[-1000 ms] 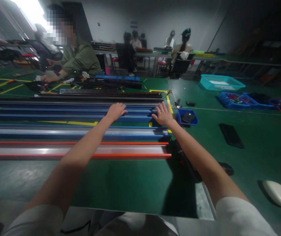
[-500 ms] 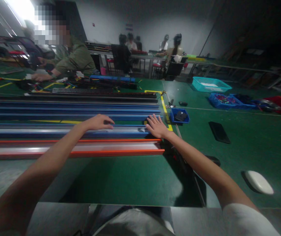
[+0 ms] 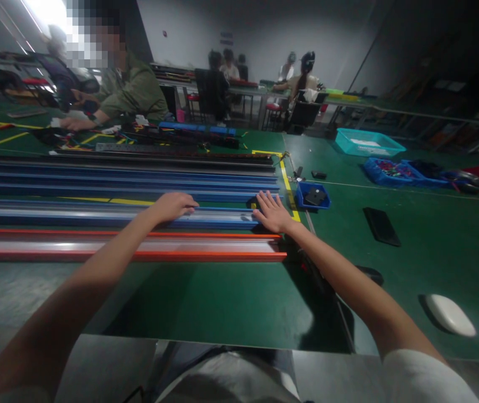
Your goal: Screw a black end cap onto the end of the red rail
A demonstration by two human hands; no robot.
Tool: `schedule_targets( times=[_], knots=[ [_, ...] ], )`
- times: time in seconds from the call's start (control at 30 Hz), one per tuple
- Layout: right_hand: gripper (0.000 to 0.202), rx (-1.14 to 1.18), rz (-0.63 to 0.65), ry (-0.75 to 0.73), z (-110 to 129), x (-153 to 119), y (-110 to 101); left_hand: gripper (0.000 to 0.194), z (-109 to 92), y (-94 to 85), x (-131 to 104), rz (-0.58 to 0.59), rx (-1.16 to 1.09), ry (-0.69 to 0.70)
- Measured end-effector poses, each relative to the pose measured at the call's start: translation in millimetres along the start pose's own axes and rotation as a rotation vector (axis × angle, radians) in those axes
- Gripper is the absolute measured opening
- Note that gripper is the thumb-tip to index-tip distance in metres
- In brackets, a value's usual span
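Across the green table (image 3: 206, 302) lie long channel profiles. An orange-edged profile (image 3: 214, 256) is nearest me, and a blue-edged profile (image 3: 218, 217) lies just behind it. My left hand (image 3: 174, 207) rests on the blue-edged profile, its fingers drawn together near the far edge; what they hold, if anything, is hidden. My right hand (image 3: 273, 212) is spread flat over the right end of the same profile, holding nothing. Several more blue profiles (image 3: 222, 193) lie beyond, with dark ones (image 3: 206, 162) behind them.
Right of my right hand sits a small blue bin (image 3: 314, 196) with black parts. Farther right are a black phone (image 3: 381, 226), a white rounded object (image 3: 450, 315), a teal basket (image 3: 369, 143) and blue trays (image 3: 390, 170). A person (image 3: 134, 92) works at the far left.
The view has shifted slightly, so the table items appear a little to the right. My left hand's fingers have drawn closer together; my right hand remains spread at the profile's end.
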State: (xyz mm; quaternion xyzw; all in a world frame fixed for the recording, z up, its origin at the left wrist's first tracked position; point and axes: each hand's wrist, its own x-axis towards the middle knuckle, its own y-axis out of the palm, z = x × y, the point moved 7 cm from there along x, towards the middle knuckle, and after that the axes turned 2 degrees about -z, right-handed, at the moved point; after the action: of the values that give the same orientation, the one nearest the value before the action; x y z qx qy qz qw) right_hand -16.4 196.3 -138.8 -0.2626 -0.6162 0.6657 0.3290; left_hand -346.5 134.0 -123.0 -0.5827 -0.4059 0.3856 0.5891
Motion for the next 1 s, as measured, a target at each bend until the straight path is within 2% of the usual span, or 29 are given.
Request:
schedule_targets(
  times=[0.3, 0.57, 0.77, 0.93, 1.0],
  knots=[
    [0.085, -0.030, 0.007, -0.010, -7, 9, 2, 0.032, -11, -0.7, 6, -0.049, 0.118, 0.014],
    [0.086, -0.059, 0.004, -0.006, -15, 18, 3, 0.023, -12, 1.2, 15, -0.107, 0.185, 0.011],
    [0.086, -0.064, 0.003, -0.008, -19, 22, 4, 0.024, -16, -3.7, 16, -0.178, 0.216, 0.017],
    [0.087, -0.063, 0.005, -0.003, -23, 26, 4, 0.039, -19, -10.5, 18, -0.246, 0.225, -0.007],
    [0.086, -0.064, 0.003, 0.002, -24, 28, 4, 0.039, -20, -11.1, 20, -0.251, 0.222, -0.008]
  ],
)
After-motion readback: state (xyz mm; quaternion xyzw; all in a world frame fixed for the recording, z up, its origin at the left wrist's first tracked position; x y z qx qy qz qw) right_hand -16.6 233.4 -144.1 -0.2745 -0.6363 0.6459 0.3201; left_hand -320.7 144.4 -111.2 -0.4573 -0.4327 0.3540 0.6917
